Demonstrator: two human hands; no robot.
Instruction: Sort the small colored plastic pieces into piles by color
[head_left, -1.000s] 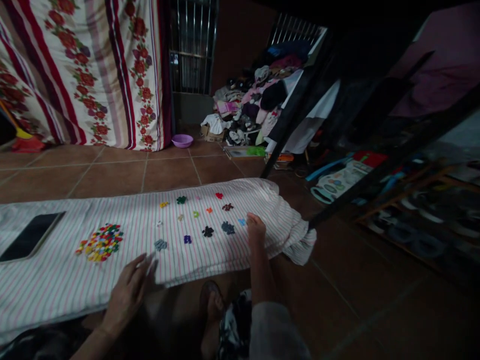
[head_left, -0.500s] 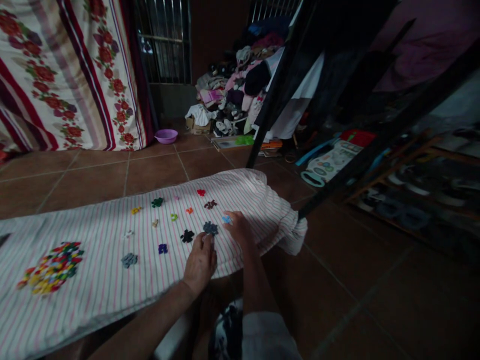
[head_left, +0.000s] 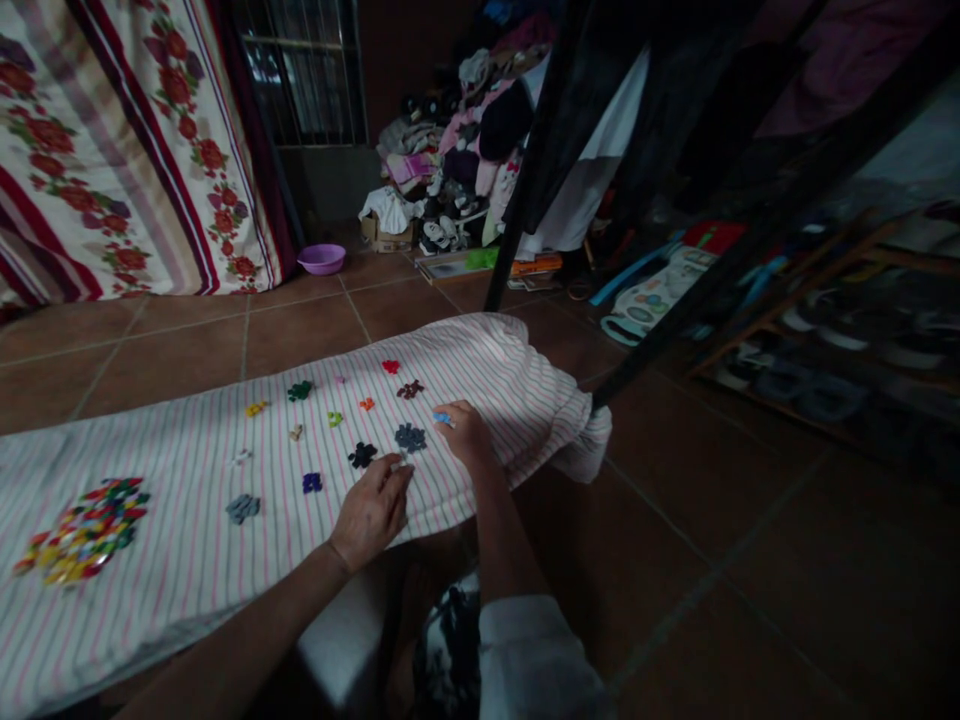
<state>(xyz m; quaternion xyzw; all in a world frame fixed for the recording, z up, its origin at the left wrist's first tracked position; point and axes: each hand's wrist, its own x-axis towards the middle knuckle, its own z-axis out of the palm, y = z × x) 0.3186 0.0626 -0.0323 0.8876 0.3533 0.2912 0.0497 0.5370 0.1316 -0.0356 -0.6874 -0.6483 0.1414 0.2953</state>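
Observation:
Small colored pieces lie sorted in little piles on a striped cloth [head_left: 195,560]. My right hand [head_left: 466,434] touches the light blue pieces [head_left: 443,418] with fingers bent over them; whether it grips one cannot be made out. My left hand [head_left: 373,508] is just below the dark grey pile [head_left: 410,437], fingers partly spread, near the black pile [head_left: 362,455]. Around them are brown [head_left: 410,389], red [head_left: 391,367], orange [head_left: 366,404], lime [head_left: 334,419], dark green [head_left: 300,390] and dark blue [head_left: 312,482] pieces. A larger mixed heap [head_left: 90,532] sits at the left.
Grey [head_left: 243,508], white [head_left: 241,457], tan [head_left: 296,432], yellow [head_left: 256,408] and pink [head_left: 340,380] pieces lie farther left. Beyond are a purple basin [head_left: 322,260], a clothes heap [head_left: 457,150] and a floral curtain [head_left: 112,150]. A dark post [head_left: 525,180] stands behind the cloth.
The view has shifted slightly. My left hand has moved left and its fingers have spread, now lower beside the dark grey pile. My right hand stays at the light blue pieces.

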